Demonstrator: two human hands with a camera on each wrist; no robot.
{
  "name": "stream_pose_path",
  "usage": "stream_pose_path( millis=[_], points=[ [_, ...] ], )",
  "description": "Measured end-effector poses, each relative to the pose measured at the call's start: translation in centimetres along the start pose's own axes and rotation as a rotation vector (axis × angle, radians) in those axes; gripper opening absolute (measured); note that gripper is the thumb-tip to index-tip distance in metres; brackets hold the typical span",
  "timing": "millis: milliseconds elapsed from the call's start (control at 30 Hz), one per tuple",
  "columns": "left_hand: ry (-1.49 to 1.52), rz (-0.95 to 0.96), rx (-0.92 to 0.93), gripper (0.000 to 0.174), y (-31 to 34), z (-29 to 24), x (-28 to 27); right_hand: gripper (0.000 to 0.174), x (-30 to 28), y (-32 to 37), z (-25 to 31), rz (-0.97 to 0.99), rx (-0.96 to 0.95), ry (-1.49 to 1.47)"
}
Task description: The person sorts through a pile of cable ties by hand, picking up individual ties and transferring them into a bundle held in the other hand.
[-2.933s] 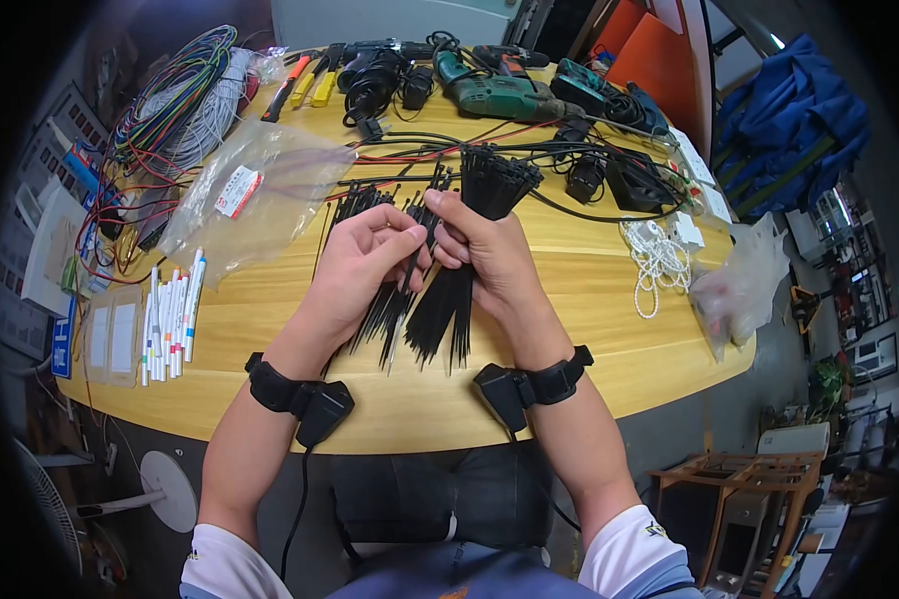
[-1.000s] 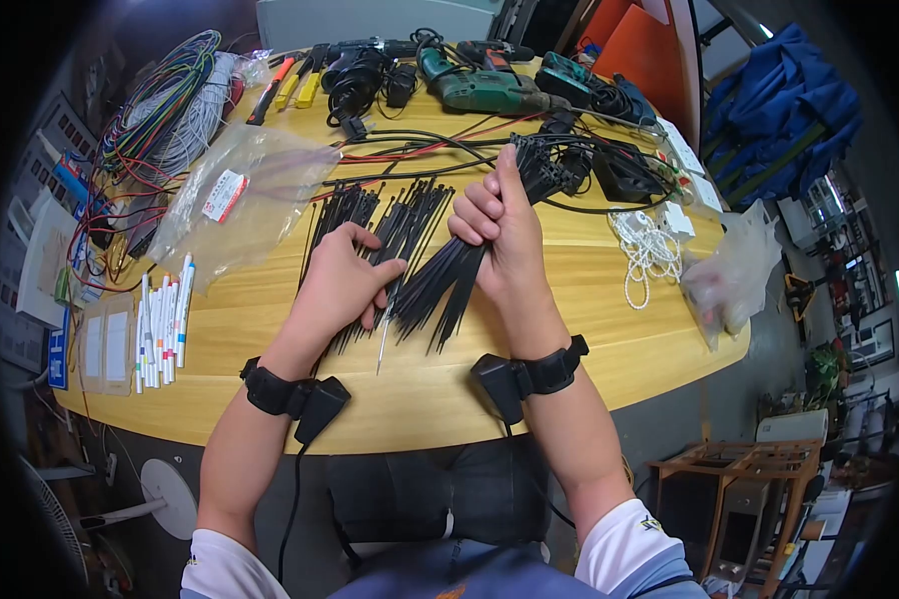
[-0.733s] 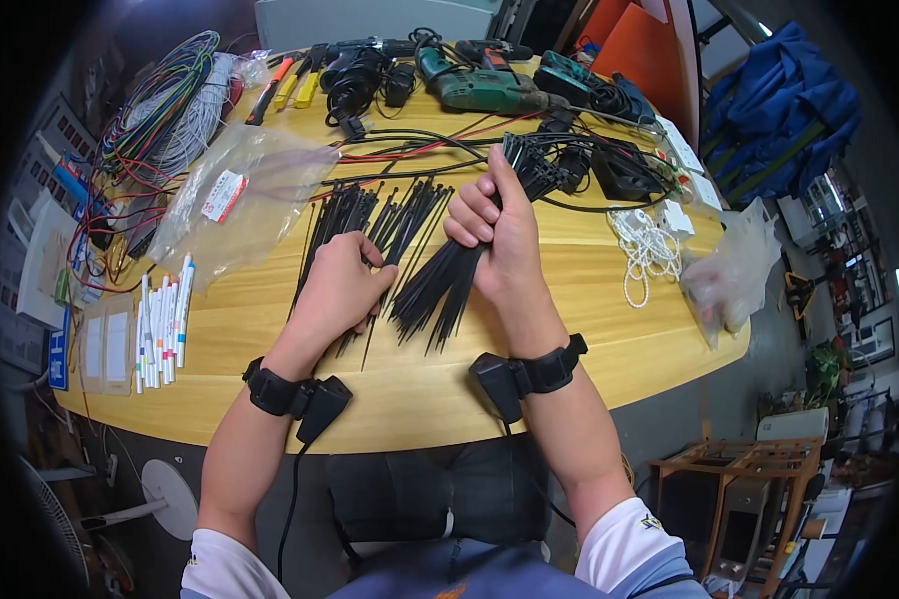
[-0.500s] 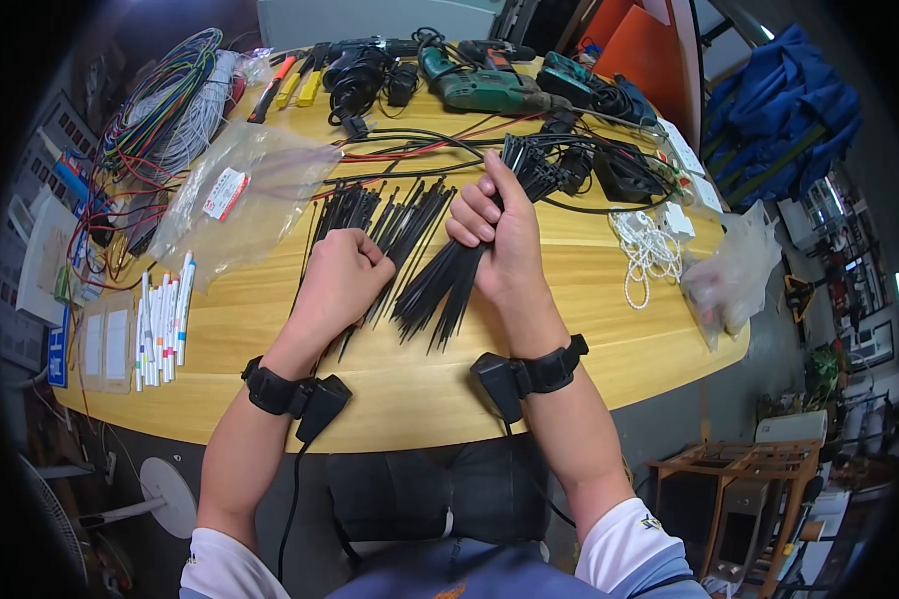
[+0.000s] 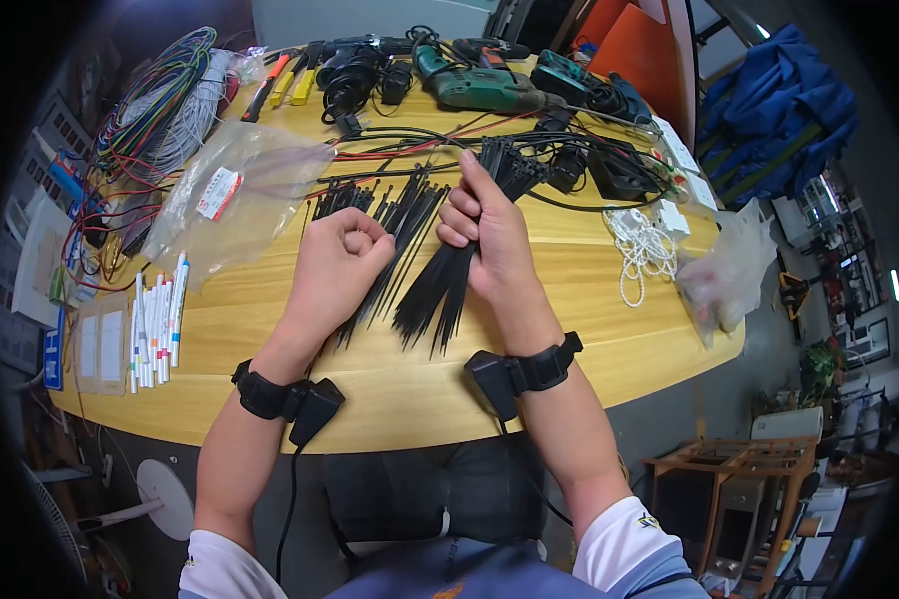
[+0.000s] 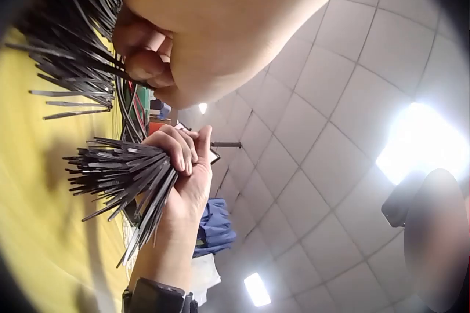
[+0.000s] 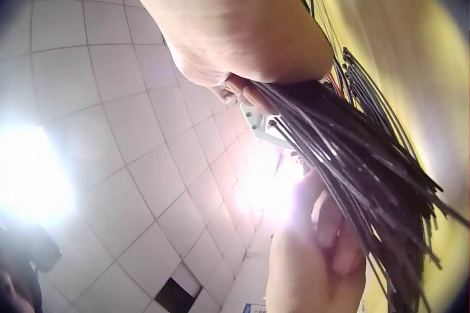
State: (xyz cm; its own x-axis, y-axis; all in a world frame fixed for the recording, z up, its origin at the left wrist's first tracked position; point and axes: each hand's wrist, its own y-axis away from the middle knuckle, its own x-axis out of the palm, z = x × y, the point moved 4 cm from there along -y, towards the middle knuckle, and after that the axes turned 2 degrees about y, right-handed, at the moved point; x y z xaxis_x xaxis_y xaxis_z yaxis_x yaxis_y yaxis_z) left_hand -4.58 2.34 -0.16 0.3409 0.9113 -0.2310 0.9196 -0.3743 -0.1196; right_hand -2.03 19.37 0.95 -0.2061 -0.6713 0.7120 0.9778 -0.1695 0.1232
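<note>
Head view: cable ties (image 5: 442,292) cross the right grip (image 5: 494,250) (tails wristward).

A thick bundle of black cable ties (image 5: 438,295) slants through the right grip (image 5: 484,245). Its square heads fan out above the fingers and its thin tails splay below the palm. Loose black cable ties (image 5: 402,212) lie flat on the worktop (image 5: 270,329) just left of it, running under the curled left grip (image 5: 342,258).
</note>
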Motion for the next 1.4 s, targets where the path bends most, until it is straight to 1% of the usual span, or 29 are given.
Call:
stream_pose_path(
  millis=[67, 233, 333, 433, 533, 633, 733, 867, 933, 1033, 1233, 1333, 1400],
  points=[
    [0.078, 0.05, -0.041, 0.01, 0.2, -0.7, 0.2, 0.028, 0.2, 0.1, 0.0, -0.034, -0.003, 0.032],
    [0.198, 0.199, -0.096, 0.008, 0.5, -1.5, 0.7, 0.026, 0.0, 0.1, 0.3, -0.046, -0.051, -0.012],
    [0.217, 0.269, -0.077, 0.007, 0.7, -1.8, 0.9, 0.026, -0.1, 0.1, 0.5, -0.052, -0.079, -0.009],
    [0.209, 0.299, -0.064, 0.008, 0.7, -1.7, 0.8, 0.026, -0.2, 0.1, 0.5, -0.048, -0.086, -0.003],
    [0.212, 0.251, 0.077, 0.007, 0.3, -1.1, 1.1, 0.025, -0.1, 0.1, 0.5, -0.054, -0.102, 0.0],
    [0.328, 0.27, -0.044, 0.007, 0.3, -0.6, 1.1, 0.024, -0.2, 0.1, 0.6, -0.068, -0.12, -0.013],
    [0.415, 0.27, -0.118, 0.008, 0.6, -1.5, 1.2, 0.024, -0.3, 0.1, 0.7, -0.065, -0.112, -0.032],
    [0.394, 0.247, -0.107, 0.01, 0.5, -1.6, 0.8, 0.022, -0.4, 0.0, 0.3, -0.074, -0.083, -0.026],
    [0.381, 0.226, -0.113, 0.01, 0.6, -1.6, 0.6, 0.022, -0.4, 0.0, 0.4, -0.077, -0.097, -0.033],
    [0.392, 0.182, -0.072, 0.01, 0.3, -1.4, 0.6, 0.022, -0.3, 0.2, 0.7, -0.086, -0.122, -0.026],
    [0.391, 0.109, -0.125, 0.01, 0.2, -1.1, 0.5, 0.02, -0.1, 0.3, 0.7, -0.096, -0.132, 0.004],
    [0.424, 0.131, -0.067, 0.011, 0.2, -0.9, 0.6, 0.019, 0.0, 0.5, 0.6, -0.11, -0.165, 0.064],
    [0.439, 0.136, -0.09, 0.011, 0.2, -0.8, 0.7, 0.018, 0.3, 0.8, 0.7, -0.122, -0.179, 0.102]
  ],
)
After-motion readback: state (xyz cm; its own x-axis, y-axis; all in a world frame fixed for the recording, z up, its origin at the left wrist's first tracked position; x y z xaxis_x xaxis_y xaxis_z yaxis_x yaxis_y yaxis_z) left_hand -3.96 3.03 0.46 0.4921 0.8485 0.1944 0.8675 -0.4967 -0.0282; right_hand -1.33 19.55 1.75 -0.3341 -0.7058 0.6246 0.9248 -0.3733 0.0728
